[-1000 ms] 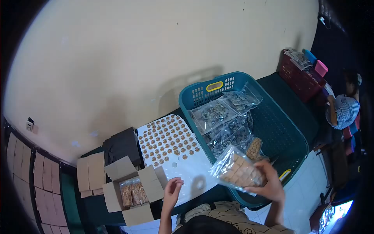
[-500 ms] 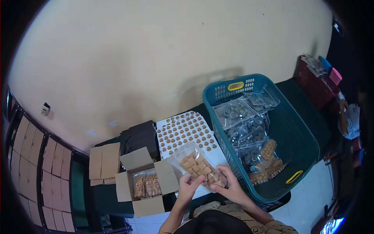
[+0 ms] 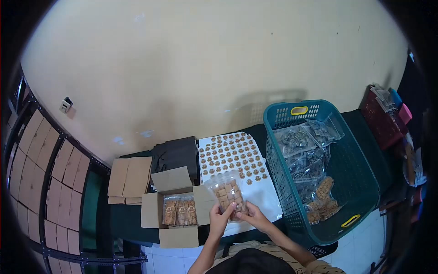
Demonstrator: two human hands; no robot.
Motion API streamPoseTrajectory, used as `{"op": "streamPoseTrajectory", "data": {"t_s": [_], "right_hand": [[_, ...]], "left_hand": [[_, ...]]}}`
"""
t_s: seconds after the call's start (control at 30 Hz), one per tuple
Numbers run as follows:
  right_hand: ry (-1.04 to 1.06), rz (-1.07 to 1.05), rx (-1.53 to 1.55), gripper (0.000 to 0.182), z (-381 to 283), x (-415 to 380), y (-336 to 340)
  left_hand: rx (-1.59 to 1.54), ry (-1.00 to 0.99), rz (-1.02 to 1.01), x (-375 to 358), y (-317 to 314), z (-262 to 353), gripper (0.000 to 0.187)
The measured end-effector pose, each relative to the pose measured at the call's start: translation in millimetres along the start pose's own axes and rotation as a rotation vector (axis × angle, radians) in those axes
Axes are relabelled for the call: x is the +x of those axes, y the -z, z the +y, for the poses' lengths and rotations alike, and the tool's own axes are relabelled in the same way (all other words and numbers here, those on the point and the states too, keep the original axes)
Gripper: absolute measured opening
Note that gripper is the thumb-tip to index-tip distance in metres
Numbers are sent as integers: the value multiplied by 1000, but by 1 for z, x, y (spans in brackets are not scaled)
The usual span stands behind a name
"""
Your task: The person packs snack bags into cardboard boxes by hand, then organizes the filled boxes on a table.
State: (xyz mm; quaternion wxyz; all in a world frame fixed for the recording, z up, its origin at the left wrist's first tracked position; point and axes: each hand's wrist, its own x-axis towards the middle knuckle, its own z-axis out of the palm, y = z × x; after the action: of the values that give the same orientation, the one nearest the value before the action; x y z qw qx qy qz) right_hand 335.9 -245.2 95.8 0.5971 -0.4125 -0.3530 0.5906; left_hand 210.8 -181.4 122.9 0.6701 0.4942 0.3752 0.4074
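Observation:
Both my hands hold a clear plastic bag of small square tan snack pieces (image 3: pixel 229 192) by its lower end. My left hand (image 3: pixel 221 218) closes on its lower left side, thumb across the front. My right hand (image 3: pixel 255 217) grips the lower right, its thumb also on the front. Behind the bag lies a white sheet of round brown stickers (image 3: pixel 228 153), partly covered by it. Left of my hands stands an open cardboard box (image 3: pixel 178 236) with several snack bags (image 3: pixel 180 211) upright inside, round labels on their fronts.
A large green basket (image 3: pixel 292 201) on the right holds bags of grey round pieces (image 3: pixel 303 155) and bags of tan snacks (image 3: pixel 324 201). Flattened cartons (image 3: pixel 130 177) and a black folded bag (image 3: pixel 175 155) lie left. Shelves of stacked boxes (image 3: pixel 59 182) stand far left.
The snack bag has turned more upright and moved nearer the open box, both hands still on it. My right hand has come closer to my left. The camera view has shifted.

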Motion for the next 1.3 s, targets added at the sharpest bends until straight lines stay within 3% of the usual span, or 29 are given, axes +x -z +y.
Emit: {"op": "streamPoseTrajectory", "data": {"t_s": [0.1,0.17,0.3,0.37,0.43,0.57,0.63,0.7,0.77,0.83,0.87,0.93,1.1,1.17,1.3], "right_hand": [[-101,-117,37,31,-2,4,4],[-176,-251,-187,34,4,8,8],[-171,-164,-312,33,20,19,9],[-178,-171,-179,35,13,23,3],[-185,-178,-43,36,14,30,1],[-219,-320,-191,43,17,62,18],[-434,-321,-67,43,40,87,52],[-478,-5,-65,43,78,109,91],[-399,410,-534,40,159,140,149],[-229,628,-982,39,169,148,162],[-228,626,-978,39,169,150,157],[-147,834,-1413,35,169,150,149],[-106,716,-1403,22,179,149,148],[19,782,-1457,16,182,150,146],[-8,864,-1413,20,184,156,146]], "left_hand": [[-58,154,-25,2,20,-6,21],[-155,149,7,5,28,-19,21],[-244,187,31,9,38,-28,25],[-107,187,7,12,44,-29,25],[-130,156,35,12,39,-15,17],[-18,101,165,12,46,-3,20],[77,-24,276,12,58,-12,22],[12,-48,316,13,73,-14,22],[-50,-9,330,11,84,-2,15],[-89,-16,332,9,91,9,15],[-84,-13,326,8,99,8,19],[-117,-16,340,5,109,7,21],[-166,-36,368,4,132,0,29],[-197,-30,385,4,137,2,27],[-154,-7,407,6,142,8,25]]}}
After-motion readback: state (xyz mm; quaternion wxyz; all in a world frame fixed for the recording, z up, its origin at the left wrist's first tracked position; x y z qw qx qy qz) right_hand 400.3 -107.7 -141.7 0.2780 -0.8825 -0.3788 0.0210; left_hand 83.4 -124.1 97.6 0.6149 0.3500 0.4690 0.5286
